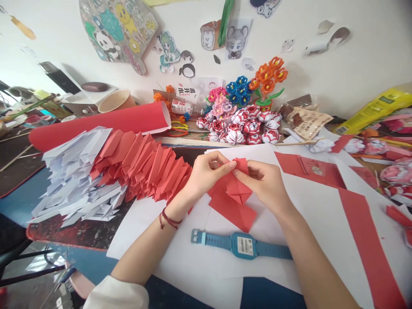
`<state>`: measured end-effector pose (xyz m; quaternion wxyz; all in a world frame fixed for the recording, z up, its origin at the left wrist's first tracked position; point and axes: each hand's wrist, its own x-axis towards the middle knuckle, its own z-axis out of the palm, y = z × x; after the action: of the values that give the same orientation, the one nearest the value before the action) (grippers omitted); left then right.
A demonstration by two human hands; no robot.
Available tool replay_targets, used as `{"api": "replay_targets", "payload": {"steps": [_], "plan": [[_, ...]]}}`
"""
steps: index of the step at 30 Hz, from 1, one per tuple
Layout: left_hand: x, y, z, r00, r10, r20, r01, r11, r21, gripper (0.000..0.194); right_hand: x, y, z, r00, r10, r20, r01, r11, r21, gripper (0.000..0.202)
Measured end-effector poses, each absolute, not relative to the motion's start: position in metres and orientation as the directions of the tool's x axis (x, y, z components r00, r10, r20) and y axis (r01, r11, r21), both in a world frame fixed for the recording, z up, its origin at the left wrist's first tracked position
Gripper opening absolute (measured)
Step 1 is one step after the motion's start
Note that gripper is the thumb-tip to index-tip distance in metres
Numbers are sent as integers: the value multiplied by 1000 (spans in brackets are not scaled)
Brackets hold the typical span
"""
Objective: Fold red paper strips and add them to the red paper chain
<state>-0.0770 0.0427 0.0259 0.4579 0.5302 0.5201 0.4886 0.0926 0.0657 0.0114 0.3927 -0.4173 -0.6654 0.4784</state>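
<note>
A small folded red paper [239, 189] is pinched at its upper end between both hands. My left hand [210, 171] grips its left side with thumb and fingers, and my right hand [262, 182] grips it from the right. Creases show on the paper's lower part. Beneath it, flat red paper pieces [236, 214] lie on large white sheets [180, 244]. A blue watch [243, 246] rests face down just in front of them. To the left stand a long row of folded red pieces [144, 165] and a heap of folded white pieces [80, 180].
A red corrugated roll [106, 124] lies behind the folded pieces. Red-and-white paper flowers [247, 124] and orange flowers [268, 77] stand along the wall. Red strips [367, 236] lie at right, near a yellow bag [376, 109].
</note>
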Motion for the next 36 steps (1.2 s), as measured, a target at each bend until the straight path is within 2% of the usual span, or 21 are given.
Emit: {"api": "replay_targets", "payload": {"steps": [5,11,15,24,30,36], "plan": [[-78,43,29,17,995,96,116,-97,988,36,93,66,13,-337,935,110,155,170,-973,27],[-80,43,27,-2,987,160,291,-153,945,28,93,65,15,-334,935,120,165,184,-969,25],[-82,43,26,-4,983,185,339,-173,925,25,92,65,14,-354,930,104,161,170,-972,25],[-85,43,24,19,967,253,360,-243,901,20,91,62,16,-324,934,153,221,232,-947,29],[-85,43,21,22,952,306,379,-291,878,17,89,60,14,-326,929,175,152,234,-960,30],[-87,44,21,69,941,330,425,-327,844,14,85,60,10,-304,928,214,167,274,-947,30]]}}
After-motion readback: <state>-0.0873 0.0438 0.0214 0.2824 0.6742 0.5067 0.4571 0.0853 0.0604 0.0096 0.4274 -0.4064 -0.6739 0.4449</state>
